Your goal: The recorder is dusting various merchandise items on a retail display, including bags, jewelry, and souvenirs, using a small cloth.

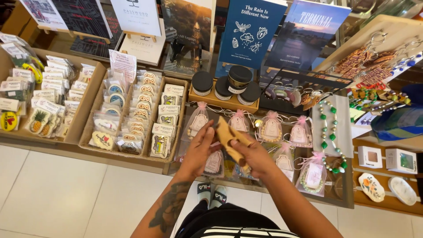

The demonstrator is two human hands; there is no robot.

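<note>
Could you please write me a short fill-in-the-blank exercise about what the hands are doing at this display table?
1. The left hand and right hand together hold a small ____ carving.
2. The jars on the wooden tray have ____ lids.
3. The small gauze bags are tied with ____ ribbons.
4. The bead necklace is white and ____.

Missing words: wooden; black; pink; green

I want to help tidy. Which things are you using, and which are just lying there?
In use:
left hand
right hand
wooden piece, held by both hands

Lying about:
pink-bow pouches
black-lid jars
sticker packs
bead necklace
books
</note>
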